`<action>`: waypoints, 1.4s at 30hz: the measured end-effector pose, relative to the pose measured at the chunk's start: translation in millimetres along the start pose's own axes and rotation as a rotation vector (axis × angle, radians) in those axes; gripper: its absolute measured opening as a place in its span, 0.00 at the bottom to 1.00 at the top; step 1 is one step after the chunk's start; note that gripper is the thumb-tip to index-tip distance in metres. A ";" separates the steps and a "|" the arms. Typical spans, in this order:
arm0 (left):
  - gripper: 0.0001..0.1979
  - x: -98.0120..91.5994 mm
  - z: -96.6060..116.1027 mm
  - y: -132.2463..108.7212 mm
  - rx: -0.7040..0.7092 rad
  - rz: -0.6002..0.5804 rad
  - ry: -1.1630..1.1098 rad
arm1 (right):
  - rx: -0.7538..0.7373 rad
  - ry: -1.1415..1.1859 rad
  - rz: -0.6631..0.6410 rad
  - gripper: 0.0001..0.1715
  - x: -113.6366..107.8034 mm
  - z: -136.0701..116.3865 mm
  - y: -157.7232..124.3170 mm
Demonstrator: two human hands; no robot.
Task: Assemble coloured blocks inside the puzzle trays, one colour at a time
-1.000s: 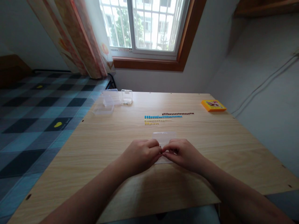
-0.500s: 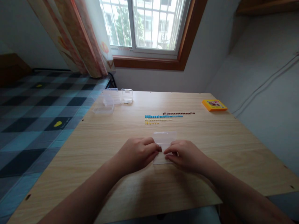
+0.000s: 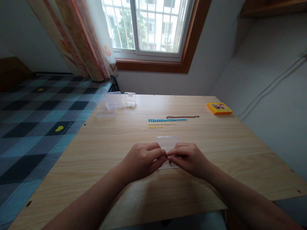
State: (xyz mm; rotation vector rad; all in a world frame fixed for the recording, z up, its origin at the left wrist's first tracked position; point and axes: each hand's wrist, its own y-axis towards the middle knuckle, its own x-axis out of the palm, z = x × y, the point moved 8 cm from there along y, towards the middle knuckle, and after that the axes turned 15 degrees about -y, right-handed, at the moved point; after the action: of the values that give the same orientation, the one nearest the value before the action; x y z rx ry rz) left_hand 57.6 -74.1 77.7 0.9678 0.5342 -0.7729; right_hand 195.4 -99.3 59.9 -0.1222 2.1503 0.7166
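My left hand (image 3: pixel 146 159) and my right hand (image 3: pixel 189 158) meet fingertip to fingertip above a clear plastic tray (image 3: pixel 169 140). Pinched in my left fingers is a small brown block (image 3: pixel 166 156), mostly hidden by both hands' fingertips. My right thumb and forefinger are closed against the same spot; whatever they grip is too small to make out. Just below the right fingertips shows another tiny dark brown piece (image 3: pixel 170 161). Beyond the tray lie rows of tiny blocks: brown blocks (image 3: pixel 183 117), blue blocks (image 3: pixel 167 120), pale blocks (image 3: pixel 161 124) and yellow blocks (image 3: pixel 155 127).
Clear plastic boxes (image 3: pixel 106 111) stand at the table's far left, with a smaller clear box (image 3: pixel 130 100) beside them. A yellow-orange box (image 3: pixel 219 108) lies at the far right. The bed (image 3: pixel 59 127) borders the table's left side.
My right hand has moved left so its fingertips meet those of my left hand. The brown block, plainly visible before, is now mostly covered. A tiny dark piece shows under the right fingertips.
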 end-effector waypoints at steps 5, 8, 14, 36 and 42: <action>0.07 -3.5 10.8 1.2 0.083 0.039 0.007 | 0.000 0.103 -0.095 0.09 3.5 0.8 2.3; 0.07 -7.7 20.8 2.1 0.153 0.081 0.009 | 0.010 0.202 -0.127 0.10 3.9 1.2 3.0; 0.05 -11.2 31.8 2.8 0.219 0.130 0.044 | 0.138 0.411 -0.177 0.09 9.1 10.9 1.7; 0.17 -16.7 -38.8 -3.9 -0.235 0.224 0.104 | 0.041 -0.479 -0.373 0.09 37.6 10.6 -1.1; 0.17 -14.0 -39.8 -5.3 -0.250 0.215 0.104 | 0.012 -0.443 -0.349 0.10 31.3 11.2 -5.0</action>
State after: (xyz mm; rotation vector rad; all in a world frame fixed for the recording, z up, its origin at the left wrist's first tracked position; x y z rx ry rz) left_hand 42.2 -36.2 65.9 0.8195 0.5914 -0.4529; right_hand 184.8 -92.5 28.7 -0.2956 1.6538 0.4731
